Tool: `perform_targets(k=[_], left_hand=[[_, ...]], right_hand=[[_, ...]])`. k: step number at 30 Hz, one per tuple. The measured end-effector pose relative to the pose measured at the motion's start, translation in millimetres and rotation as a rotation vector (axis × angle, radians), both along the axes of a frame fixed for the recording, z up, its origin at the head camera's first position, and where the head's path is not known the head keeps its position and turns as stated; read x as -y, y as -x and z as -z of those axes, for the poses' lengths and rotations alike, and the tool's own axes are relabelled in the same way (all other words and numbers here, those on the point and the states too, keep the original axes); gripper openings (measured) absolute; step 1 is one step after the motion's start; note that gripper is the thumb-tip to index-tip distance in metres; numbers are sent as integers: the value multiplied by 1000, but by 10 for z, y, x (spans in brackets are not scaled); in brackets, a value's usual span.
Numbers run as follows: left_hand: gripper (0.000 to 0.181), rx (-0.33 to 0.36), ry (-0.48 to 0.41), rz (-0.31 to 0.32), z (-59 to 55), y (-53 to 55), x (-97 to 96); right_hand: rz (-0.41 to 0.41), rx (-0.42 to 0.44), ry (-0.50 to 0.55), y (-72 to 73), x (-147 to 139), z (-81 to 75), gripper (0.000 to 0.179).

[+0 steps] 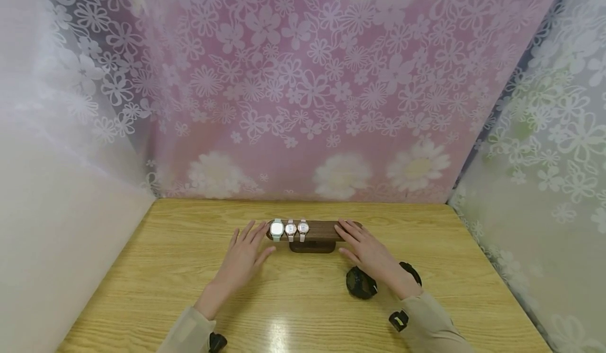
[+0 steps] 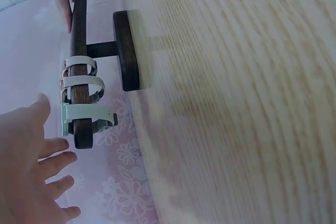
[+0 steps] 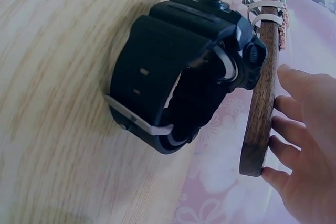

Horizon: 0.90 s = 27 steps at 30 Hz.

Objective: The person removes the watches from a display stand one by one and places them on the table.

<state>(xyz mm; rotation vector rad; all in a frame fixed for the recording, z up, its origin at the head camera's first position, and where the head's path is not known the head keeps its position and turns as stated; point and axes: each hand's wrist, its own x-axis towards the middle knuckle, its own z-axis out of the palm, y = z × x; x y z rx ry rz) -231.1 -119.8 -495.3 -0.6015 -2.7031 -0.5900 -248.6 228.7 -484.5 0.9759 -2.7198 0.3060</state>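
Observation:
A dark wooden watch stand (image 1: 326, 231), a long bar on a short post and base, stands on the table. On its left half sit a mint-green square watch (image 1: 276, 229) and two small round watches with pale straps, one (image 1: 291, 229) beside the other (image 1: 303, 229). My left hand (image 1: 241, 258) is spread beside the bar's left end, with no watch in its fingers. With fingers extended, my right hand (image 1: 374, 253) touches the bar's right part; in the right wrist view its fingertips lie along the bar's edge. Nearest that hand's wrist is a chunky black watch (image 3: 168, 72).
A second black watch (image 1: 411, 273) lies partly hidden behind my right forearm. The yellow wood-grain table (image 1: 279, 300) is bounded by a pink floral curtain (image 1: 307, 106) at the back, with pale sheets on both sides. Black devices are strapped at both sleeves.

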Motion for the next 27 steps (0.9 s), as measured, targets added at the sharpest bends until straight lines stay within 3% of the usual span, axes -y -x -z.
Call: perform_targets(k=[8, 14, 19, 23, 27], left_hand=[[54, -83, -101, -21, -79, 111, -69], [60, -46, -203, 36, -113, 182, -144], [64, -15, -255, 77, -72, 267, -167], [63, -12, -276, 111, -22, 347, -148], [62, -11, -242, 143, 12, 411, -111]], right_hand=[[19, -54, -8, 4, -10, 19, 63], [20, -65, 5, -8, -7, 16, 64], [29, -46, 4, -14, 5, 7, 64], [26, -39, -10, -11, 11, 10, 66], [12, -37, -8, -14, 19, 1, 67]])
